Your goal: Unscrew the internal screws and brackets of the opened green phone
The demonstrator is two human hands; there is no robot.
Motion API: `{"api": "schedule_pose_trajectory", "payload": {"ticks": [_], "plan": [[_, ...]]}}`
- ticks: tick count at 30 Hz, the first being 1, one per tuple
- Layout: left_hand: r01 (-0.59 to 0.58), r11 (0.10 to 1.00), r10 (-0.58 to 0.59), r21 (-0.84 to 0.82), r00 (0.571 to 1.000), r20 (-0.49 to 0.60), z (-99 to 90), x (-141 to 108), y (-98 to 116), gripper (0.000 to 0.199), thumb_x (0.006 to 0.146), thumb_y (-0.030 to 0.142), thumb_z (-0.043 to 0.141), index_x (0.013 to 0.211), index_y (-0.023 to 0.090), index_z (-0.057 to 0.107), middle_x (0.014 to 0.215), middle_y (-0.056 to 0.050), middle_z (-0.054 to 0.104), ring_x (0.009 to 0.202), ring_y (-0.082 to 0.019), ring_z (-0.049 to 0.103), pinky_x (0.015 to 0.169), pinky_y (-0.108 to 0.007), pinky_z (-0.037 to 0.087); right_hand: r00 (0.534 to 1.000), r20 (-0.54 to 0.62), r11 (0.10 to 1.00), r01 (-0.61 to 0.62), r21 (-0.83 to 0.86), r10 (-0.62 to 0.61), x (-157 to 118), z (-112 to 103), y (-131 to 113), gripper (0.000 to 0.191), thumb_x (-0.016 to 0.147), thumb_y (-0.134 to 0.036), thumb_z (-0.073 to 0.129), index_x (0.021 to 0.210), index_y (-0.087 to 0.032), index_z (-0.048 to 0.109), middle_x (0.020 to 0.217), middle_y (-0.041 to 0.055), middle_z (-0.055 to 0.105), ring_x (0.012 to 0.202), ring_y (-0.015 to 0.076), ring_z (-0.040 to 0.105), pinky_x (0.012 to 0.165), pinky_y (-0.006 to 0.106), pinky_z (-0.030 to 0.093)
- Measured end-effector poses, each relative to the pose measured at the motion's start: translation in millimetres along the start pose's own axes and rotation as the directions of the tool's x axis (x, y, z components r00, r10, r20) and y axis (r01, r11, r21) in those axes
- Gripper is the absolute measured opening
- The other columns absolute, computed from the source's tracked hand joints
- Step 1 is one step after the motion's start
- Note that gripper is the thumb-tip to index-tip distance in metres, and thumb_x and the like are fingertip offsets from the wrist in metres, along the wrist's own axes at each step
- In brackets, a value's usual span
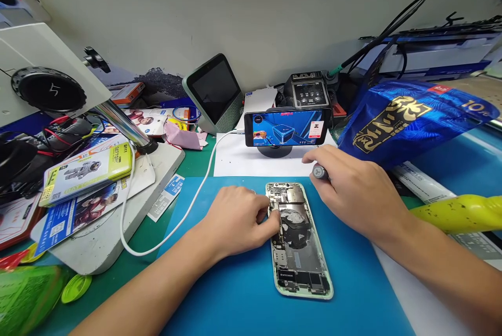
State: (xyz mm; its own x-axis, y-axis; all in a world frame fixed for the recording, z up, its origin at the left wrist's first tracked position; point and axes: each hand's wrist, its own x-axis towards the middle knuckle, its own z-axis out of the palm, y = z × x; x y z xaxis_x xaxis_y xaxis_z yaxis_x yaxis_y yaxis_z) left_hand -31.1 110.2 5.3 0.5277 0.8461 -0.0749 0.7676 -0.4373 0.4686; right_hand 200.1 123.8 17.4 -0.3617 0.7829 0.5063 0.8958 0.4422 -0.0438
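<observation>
An opened smartphone (300,242) with a pale green frame lies on the blue work mat (219,294), its circuit board and inner parts bare. Over the upper left of its board, my left hand (239,221) is closed in a pinch; whatever its thumb and finger hold is hidden. To the right of the phone, my right hand (353,189) is wrapped round a screwdriver (320,171). Only the rounded grey end of the handle pokes out between thumb and index finger, while the rest is covered by the hand.
A propped-up phone (288,128) with a lit screen stands behind, a white cable (188,216) running from it to the left. On the left is a stand base (113,231) bearing packets. A blue bag (408,122) and a yellow bottle (458,213) lie right.
</observation>
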Motion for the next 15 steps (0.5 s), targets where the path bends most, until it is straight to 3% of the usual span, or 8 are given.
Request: {"api": "schedule_pose_trajectory", "payload": {"ticks": [5, 11, 15], "plan": [[-0.029, 1.000, 0.029, 0.006, 1.000, 0.002, -2.5, -0.4, -0.2, 0.037, 0.090, 0.036, 0.052, 0.059, 0.019, 0.043, 0.053, 0.003, 0.044, 0.051, -0.012, 0.020, 0.057, -0.034, 0.013, 0.999, -0.032, 0.993, -0.021, 0.117, 0.025, 0.7, -2.7, -3.8, 0.017, 0.094, -0.025, 0.050, 0.104, -0.018, 0.062, 0.100, 0.0061, 0.070, 0.076, 0.0175, 0.064, 0.063, 0.031, 0.043], [-0.070, 0.998, 0.070, -0.004, 0.998, -0.005, -3.9, -1.6, -1.5, 0.031, 0.086, 0.031, 0.054, 0.060, 0.019, 0.043, 0.052, 0.003, 0.043, 0.051, -0.011, 0.020, 0.057, -0.034, 0.016, 1.000, -0.005, 0.929, -0.021, 0.369, 0.024, 3.0, -9.8, -4.6, 0.028, 0.101, -0.037, 0.038, 0.098, -0.020, 0.060, 0.093, 0.0056, 0.065, 0.079, 0.0187, 0.064, 0.069, 0.032, 0.049], [-0.094, 0.996, 0.094, 0.001, 0.996, -0.009, -5.4, -1.6, -1.5, 0.031, 0.085, 0.031, 0.053, 0.059, 0.019, 0.040, 0.052, 0.002, 0.042, 0.051, -0.011, 0.021, 0.056, -0.034, 0.015, 0.991, -0.066, 0.875, -0.071, 0.479, 0.117, 0.1, -7.2, -5.8, 0.021, 0.104, -0.038, 0.043, 0.105, -0.022, 0.058, 0.081, 0.0018, 0.061, 0.068, 0.0167, 0.060, 0.066, 0.032, 0.049]]}}
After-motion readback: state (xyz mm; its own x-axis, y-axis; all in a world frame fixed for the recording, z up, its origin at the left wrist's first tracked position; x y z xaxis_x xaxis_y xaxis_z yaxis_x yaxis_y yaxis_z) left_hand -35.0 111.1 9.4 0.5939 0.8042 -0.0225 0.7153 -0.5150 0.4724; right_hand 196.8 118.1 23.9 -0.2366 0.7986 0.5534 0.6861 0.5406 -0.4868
